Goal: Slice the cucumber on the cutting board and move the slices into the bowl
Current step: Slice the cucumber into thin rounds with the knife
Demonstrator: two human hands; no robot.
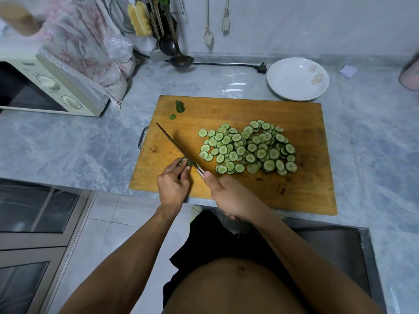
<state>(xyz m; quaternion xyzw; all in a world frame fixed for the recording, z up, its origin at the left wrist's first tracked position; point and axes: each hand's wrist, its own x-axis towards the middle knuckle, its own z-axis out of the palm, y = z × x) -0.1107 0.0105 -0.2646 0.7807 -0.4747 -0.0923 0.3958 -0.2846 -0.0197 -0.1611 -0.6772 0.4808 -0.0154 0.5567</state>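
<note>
- The left hand (173, 185) pinches the last short green cucumber stub (186, 162) at the near left of the worn wooden cutting board (306, 189); the right hand (229, 197) grips the handle of the long thin-bladed knife (175, 145), its edge against the stub
- The heap of thin round slices (248, 148) lies mid-board; the white shallow bowl (297, 78) waits on the grey marbled surface (68, 150) just beyond the far right edge
- The slices look light, wet and likely slippery; probably best scooped up together
</note>
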